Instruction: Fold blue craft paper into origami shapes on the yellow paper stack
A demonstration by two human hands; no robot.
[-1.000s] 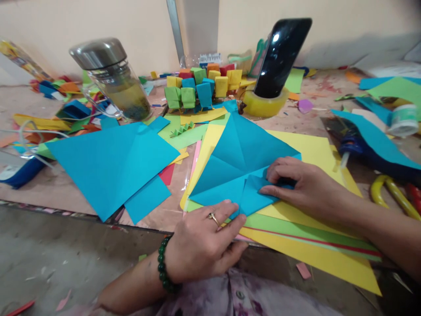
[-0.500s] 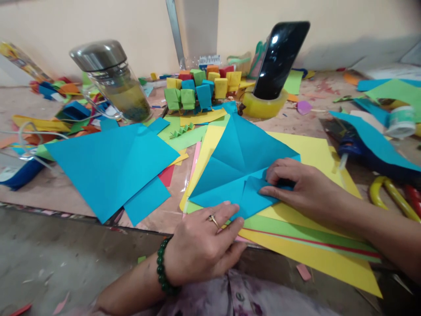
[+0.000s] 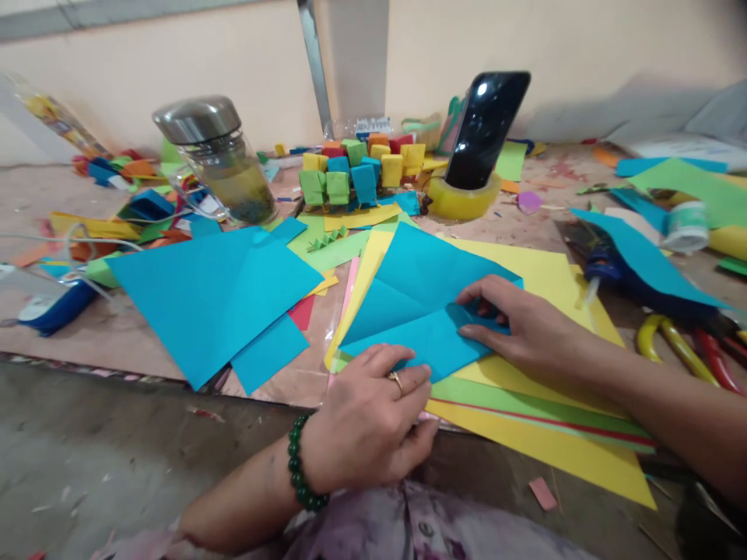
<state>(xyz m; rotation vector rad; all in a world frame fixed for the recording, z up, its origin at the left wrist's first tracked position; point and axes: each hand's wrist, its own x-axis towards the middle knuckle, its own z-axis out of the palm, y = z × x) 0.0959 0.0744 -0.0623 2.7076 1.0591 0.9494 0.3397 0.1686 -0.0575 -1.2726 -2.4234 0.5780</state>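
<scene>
A creased blue sheet of paper [image 3: 432,260] lies partly folded in front of me, its near side turned over into a flap. My right hand [image 3: 496,315] pinches the flap at the right between thumb and bent fingers. At the near edge of the sheet, my left hand [image 3: 385,404] rests with loosely bent fingers slightly apart, their tips touching the paper. It wears a ring, and a green bead bracelet [image 3: 299,467] circles the wrist. Beneath the blue sheet are stacked yellow paper [image 3: 542,272] and green paper [image 3: 525,408].
Another blue sheet [image 3: 204,288] lies to the left. Behind stand a glass tea bottle [image 3: 233,179], small folded paper blocks [image 3: 365,183], and a phone [image 3: 487,132] propped in a yellow tape roll [image 3: 461,198]. A glue gun [image 3: 604,264] and yellow-handled pliers [image 3: 677,346] lie right.
The flap lies flatter and farther over the sheet. My right hand has shifted slightly left with it, and my left fingers have curled a little more. The view has tilted up.
</scene>
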